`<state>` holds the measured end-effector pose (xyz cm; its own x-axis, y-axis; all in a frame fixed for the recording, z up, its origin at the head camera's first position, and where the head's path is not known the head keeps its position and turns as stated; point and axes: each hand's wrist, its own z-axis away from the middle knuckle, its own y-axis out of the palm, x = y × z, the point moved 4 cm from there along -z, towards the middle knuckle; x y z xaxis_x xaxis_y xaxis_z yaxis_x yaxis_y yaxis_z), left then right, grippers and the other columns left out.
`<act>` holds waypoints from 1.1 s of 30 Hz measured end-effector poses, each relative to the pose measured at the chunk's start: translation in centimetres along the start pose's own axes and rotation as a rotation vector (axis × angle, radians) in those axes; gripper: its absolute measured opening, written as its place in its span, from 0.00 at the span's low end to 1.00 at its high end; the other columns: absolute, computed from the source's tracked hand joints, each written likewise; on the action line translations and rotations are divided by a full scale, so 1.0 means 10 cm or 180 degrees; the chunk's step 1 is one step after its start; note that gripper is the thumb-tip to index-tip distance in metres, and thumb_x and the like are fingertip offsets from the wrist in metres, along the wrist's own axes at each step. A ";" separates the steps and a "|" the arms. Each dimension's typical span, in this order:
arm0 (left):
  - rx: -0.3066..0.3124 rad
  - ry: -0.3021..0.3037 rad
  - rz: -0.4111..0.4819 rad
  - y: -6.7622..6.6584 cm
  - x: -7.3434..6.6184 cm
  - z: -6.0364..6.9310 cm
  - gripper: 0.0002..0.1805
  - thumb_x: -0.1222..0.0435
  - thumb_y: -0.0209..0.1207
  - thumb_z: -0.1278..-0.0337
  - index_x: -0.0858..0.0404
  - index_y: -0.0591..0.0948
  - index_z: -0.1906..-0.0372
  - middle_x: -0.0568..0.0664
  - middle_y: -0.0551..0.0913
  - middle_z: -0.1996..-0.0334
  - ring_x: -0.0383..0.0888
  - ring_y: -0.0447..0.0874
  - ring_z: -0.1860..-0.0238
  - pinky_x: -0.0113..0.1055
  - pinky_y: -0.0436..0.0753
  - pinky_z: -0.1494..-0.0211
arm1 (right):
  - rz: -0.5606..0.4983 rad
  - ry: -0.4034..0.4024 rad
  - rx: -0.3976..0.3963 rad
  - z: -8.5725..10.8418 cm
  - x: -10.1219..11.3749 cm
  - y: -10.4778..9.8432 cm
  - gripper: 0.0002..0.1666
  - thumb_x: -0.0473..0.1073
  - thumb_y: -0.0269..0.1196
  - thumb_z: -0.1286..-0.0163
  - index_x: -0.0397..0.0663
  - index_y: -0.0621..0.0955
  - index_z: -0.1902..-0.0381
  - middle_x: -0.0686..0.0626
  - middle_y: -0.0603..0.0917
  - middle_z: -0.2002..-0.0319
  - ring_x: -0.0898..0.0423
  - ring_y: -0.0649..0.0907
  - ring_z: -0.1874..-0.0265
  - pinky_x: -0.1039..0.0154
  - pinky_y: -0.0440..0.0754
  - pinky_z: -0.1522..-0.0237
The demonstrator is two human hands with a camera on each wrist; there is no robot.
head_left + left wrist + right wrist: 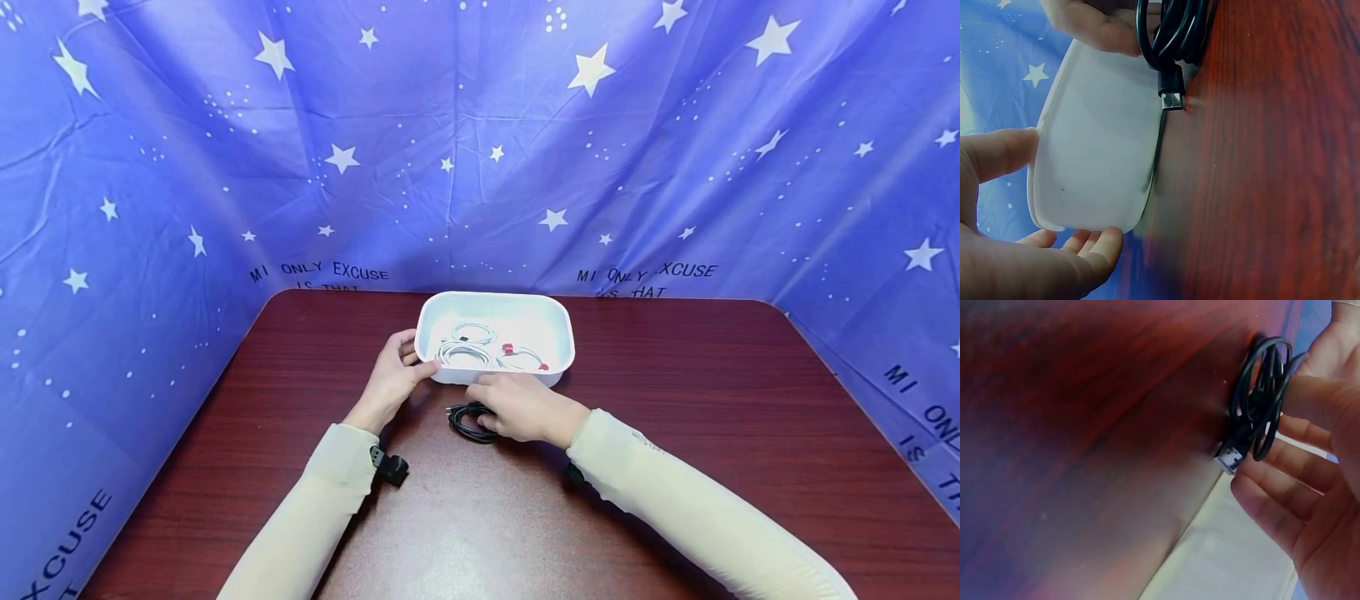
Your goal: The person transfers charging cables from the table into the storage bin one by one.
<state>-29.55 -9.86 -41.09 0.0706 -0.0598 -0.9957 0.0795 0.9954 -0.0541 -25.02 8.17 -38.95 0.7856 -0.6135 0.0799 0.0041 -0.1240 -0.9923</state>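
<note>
A black coiled USB cable [467, 427] is between the thumb and fingers of my right hand [525, 407], just in front of a white plastic bin [457, 377]. In the right wrist view the coil [1246, 403] is pinched near the thumb, and its metal plug [1227, 460] points away from the palm. My left hand [390, 379] grips the bin's left end, thumb at the rim and fingers against the side. Inside the bin lie coiled white cables [465, 355] and a white cable with red ends [525, 357].
The bin stands near the back edge of a dark red wood-grain table [675, 392]. A blue curtain with white stars [480, 167] surrounds the table at the back and sides. Both forearms wear pale sleeves, with a black wrist strap [390, 467] on the left.
</note>
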 end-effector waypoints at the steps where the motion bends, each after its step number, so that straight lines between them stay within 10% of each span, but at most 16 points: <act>1: -0.0002 0.0000 0.0002 0.00 0.00 0.00 0.38 0.76 0.64 0.48 0.66 0.60 0.33 0.63 0.69 0.40 0.54 0.71 0.38 0.36 0.77 0.49 | 0.0011 0.0001 -0.0001 0.00 0.00 0.01 0.10 0.42 0.68 0.43 0.53 0.78 0.63 0.57 0.77 0.68 0.60 0.78 0.68 0.60 0.77 0.64; 33: -0.0012 0.0012 0.0015 0.00 0.01 -0.01 0.37 0.76 0.63 0.48 0.66 0.60 0.33 0.64 0.69 0.40 0.54 0.71 0.38 0.36 0.77 0.49 | -0.0399 0.0014 -0.0034 0.05 -0.04 0.07 0.11 0.35 0.65 0.48 0.57 0.79 0.68 0.59 0.77 0.73 0.63 0.75 0.73 0.62 0.76 0.69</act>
<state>-29.62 -9.83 -41.17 0.0673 -0.0549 -0.9962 0.0755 0.9959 -0.0497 -24.96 8.72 -39.70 0.7767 -0.5960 0.2038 0.0956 -0.2083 -0.9734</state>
